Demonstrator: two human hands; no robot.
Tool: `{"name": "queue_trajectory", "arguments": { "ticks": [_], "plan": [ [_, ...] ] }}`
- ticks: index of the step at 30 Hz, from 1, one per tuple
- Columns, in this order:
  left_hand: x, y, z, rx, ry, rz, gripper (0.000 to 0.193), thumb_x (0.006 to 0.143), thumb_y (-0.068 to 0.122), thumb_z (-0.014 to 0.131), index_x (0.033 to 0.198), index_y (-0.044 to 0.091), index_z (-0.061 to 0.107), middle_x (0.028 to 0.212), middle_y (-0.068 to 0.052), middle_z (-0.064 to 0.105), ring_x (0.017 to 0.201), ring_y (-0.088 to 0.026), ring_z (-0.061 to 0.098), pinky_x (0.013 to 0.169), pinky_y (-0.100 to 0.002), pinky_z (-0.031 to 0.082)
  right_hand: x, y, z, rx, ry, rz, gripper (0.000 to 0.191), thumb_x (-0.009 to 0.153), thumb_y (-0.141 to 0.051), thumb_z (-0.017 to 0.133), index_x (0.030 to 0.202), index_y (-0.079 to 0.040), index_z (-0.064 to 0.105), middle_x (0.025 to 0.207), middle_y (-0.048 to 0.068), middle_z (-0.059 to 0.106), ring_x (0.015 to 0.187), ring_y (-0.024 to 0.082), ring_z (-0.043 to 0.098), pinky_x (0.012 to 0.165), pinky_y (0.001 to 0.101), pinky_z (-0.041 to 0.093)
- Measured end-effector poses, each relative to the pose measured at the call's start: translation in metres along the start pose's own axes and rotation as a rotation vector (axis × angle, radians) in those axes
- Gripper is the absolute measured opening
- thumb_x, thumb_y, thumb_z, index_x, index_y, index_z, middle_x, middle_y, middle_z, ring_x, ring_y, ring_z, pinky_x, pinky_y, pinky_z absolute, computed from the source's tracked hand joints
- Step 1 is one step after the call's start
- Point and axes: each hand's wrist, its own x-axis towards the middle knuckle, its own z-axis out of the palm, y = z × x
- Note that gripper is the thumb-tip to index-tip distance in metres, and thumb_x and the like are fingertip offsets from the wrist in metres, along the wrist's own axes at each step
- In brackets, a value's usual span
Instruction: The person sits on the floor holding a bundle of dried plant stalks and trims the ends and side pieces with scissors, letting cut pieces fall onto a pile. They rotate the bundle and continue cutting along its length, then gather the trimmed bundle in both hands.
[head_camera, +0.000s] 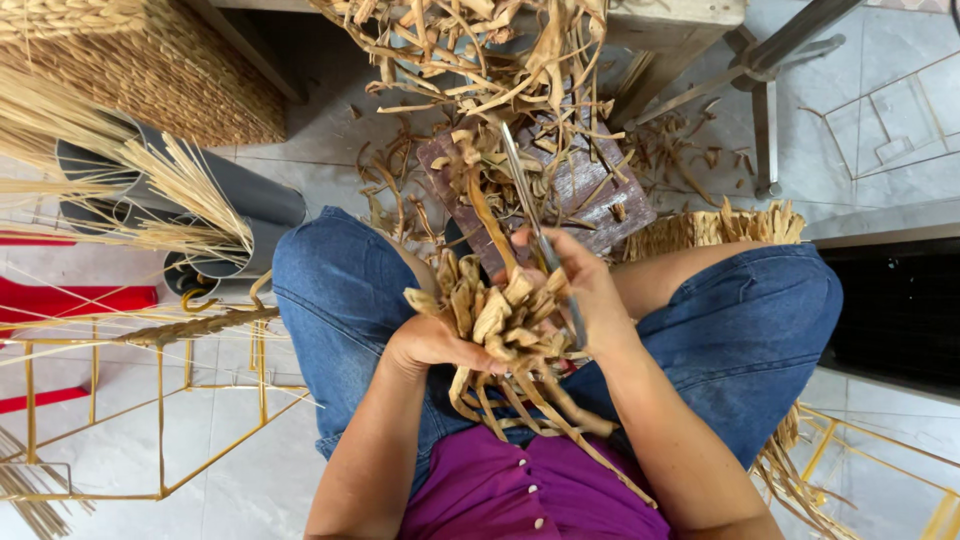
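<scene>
Gripped in the left hand (432, 343) is a bundle of dried tan strips (505, 325), fingers curled under and pressed around its underside, so the cut ends fan up over the lap and the long tails hang down toward the purple shirt (520, 490). Just beside it, touching the bundle's right edge, the right hand (590, 290) is closed around the handle of a pair of scissors (527, 195); the blades run up and away from the body, slightly leftward, with the tips well beyond the bundle, so the right hand is the nearer one to any strip end standing up there. Both hands rest between the knees in blue jeans (340, 290). Farther out, a worn purple wooden block (590, 190) sits on the floor under a litter of strip offcuts (470, 50). To the left, grey tubes (250, 190) hold bundles of pale straw (170, 180), beside a yellow wire frame (160, 400); beyond stands a woven basket (150, 60), its contents hidden.
</scene>
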Motion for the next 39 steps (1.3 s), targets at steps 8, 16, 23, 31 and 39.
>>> {"name": "queue_trajectory", "arguments": {
  "ticks": [8,16,23,31,39],
  "plan": [
    [-0.004,0.024,-0.012,-0.197,0.282,0.235,0.065,0.079,-0.002,0.077,0.140,-0.004,0.054,0.132,-0.022,0.070,0.090,-0.021,0.070,0.084,-0.036,0.060,0.018,-0.065,-0.047,-0.200,0.108,-0.296,0.041,0.091,-0.001,0.074,0.129,-0.005,0.061,0.102,0.011,0.073,0.085,0.019,0.075,0.059,0.0228,0.052],
    [-0.001,0.026,-0.020,-0.360,0.346,0.222,0.054,0.085,-0.003,0.071,0.138,-0.006,0.055,0.124,-0.028,0.068,0.089,-0.021,0.067,0.084,-0.034,0.058,0.018,-0.094,-0.071,-0.203,0.232,-0.327,0.041,0.095,-0.002,0.075,0.132,-0.009,0.059,0.094,0.011,0.073,0.081,0.023,0.075,0.059,0.0255,0.053],
    [0.001,0.024,-0.023,-0.356,0.401,0.214,0.054,0.084,-0.002,0.072,0.135,-0.006,0.056,0.124,-0.029,0.067,0.088,-0.022,0.067,0.080,-0.034,0.058,0.020,-0.065,-0.077,-0.339,0.251,-0.378,0.042,0.097,0.006,0.072,0.133,-0.009,0.057,0.098,0.007,0.069,0.091,0.022,0.076,0.058,0.0248,0.051],
    [0.015,0.018,-0.015,-0.222,0.384,0.272,0.063,0.082,-0.001,0.074,0.141,-0.002,0.052,0.144,-0.021,0.060,0.104,-0.023,0.068,0.093,-0.037,0.056,-0.002,0.025,-0.068,-0.331,0.029,-0.364,0.054,0.090,0.007,0.072,0.138,-0.006,0.052,0.111,0.006,0.066,0.106,0.028,0.075,0.090,0.0386,0.066],
    [0.020,0.024,0.007,-0.312,0.353,0.296,0.072,0.079,0.002,0.076,0.146,0.003,0.050,0.142,-0.012,0.061,0.128,-0.024,0.066,0.104,-0.040,0.055,-0.037,0.079,-0.058,-0.530,-0.049,-0.180,0.053,0.088,0.001,0.079,0.135,-0.006,0.058,0.107,0.007,0.069,0.092,0.010,0.065,0.079,0.0244,0.053]
  ]
}}
